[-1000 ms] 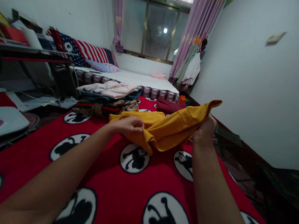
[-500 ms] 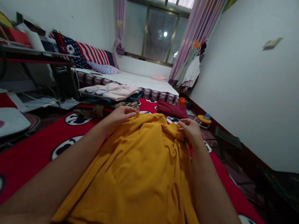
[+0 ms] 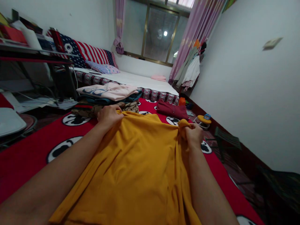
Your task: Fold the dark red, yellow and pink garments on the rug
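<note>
A mustard-yellow long-sleeved shirt (image 3: 142, 162) lies spread over a red cloth (image 3: 30, 165) printed with white and black round patterns. My left hand (image 3: 109, 117) is closed on the shirt's far left corner. At the far right corner, my right hand (image 3: 193, 134) grips a bunched bit of the same fabric. Between the two hands the far edge is stretched fairly taut. Folds run down both sides of the shirt towards me, and its near end passes out of the bottom of the view.
Beyond my left hand is a stack of folded clothes (image 3: 110, 92), pink on top. A folded maroon garment (image 3: 172, 109) lies past the shirt. A bed (image 3: 131, 79) stands under the window, a cluttered desk (image 3: 35, 57) at left, a green folding stool (image 3: 227, 139) at right.
Both hands have moved apart, left hand leftward and right hand slightly right and down. Their fingers have closed more firmly on the shirt, and its far edge is now wider and smoother.
</note>
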A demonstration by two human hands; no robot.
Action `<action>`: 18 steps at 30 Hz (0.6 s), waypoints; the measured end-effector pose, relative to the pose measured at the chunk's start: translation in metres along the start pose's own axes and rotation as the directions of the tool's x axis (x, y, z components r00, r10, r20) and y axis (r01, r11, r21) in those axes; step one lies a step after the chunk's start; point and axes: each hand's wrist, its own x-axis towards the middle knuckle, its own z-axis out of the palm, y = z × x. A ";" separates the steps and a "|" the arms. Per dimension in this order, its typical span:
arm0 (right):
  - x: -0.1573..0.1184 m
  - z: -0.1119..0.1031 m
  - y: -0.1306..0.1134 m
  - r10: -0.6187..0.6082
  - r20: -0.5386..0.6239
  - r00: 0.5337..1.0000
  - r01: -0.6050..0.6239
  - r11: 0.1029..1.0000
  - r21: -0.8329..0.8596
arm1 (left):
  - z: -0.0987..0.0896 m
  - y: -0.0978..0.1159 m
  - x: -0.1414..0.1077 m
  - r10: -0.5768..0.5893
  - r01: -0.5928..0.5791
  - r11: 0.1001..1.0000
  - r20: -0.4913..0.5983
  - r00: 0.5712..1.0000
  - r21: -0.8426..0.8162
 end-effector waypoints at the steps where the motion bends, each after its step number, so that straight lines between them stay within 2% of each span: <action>1: 0.002 -0.003 0.001 0.044 -0.160 0.986 -0.032 0.997 0.077 | -0.007 -0.001 0.000 0.011 -0.009 1.000 -0.102 0.995 0.019; 3: 0.005 -0.008 0.002 0.084 -0.399 0.913 -0.011 0.983 0.183 | -0.014 -0.002 -0.001 0.104 -0.091 0.994 -0.247 0.963 0.063; 4: 0.004 -0.009 0.001 0.080 -0.459 0.885 0.021 0.977 0.211 | -0.013 0.000 -0.001 0.164 -0.151 0.986 -0.277 0.947 0.067; 6: 0.002 -0.010 -0.002 0.034 -0.488 0.872 0.096 0.967 0.238 | -0.002 0.004 0.000 0.289 -0.298 0.955 -0.262 0.921 0.008; 8: 0.000 -0.010 -0.007 -0.024 -0.435 0.900 0.146 0.957 0.249 | 0.016 0.010 0.000 0.411 -0.437 0.891 -0.194 0.891 -0.120; 10: 0.000 -0.010 -0.010 -0.083 -0.254 0.963 0.148 0.958 0.245 | 0.035 0.014 -0.002 0.506 -0.512 0.823 -0.093 0.857 -0.246; 12: 0.001 -0.013 -0.014 -0.124 0.006 0.992 0.119 0.964 0.238 | 0.048 0.015 -0.006 0.581 -0.532 0.781 0.070 0.811 -0.326; 13: 0.002 -0.014 -0.015 -0.139 0.149 0.979 0.103 0.968 0.230 | 0.050 0.015 -0.008 0.596 -0.523 0.781 0.155 0.788 -0.342; 14: 0.002 -0.015 -0.017 -0.151 0.297 0.943 0.091 0.974 0.207 | 0.050 0.015 -0.010 0.586 -0.501 0.796 0.225 0.778 -0.339; 15: 0.002 -0.016 -0.018 -0.152 0.422 0.894 0.090 0.982 0.164 | 0.049 0.015 -0.011 0.554 -0.468 0.823 0.275 0.786 -0.321; 16: 0.002 -0.015 -0.020 -0.144 0.500 0.854 0.106 0.989 0.104 | 0.047 0.014 -0.011 0.509 -0.426 0.853 0.298 0.807 -0.303; 17: 0.001 -0.015 -0.022 -0.131 0.529 0.838 0.132 0.991 0.036 | 0.045 0.014 -0.010 0.462 -0.378 0.876 0.297 0.835 -0.300; 18: 0.000 -0.013 -0.023 -0.130 0.499 0.857 0.163 0.986 -0.023 | 0.043 0.014 -0.009 0.425 -0.335 0.888 0.285 0.859 -0.314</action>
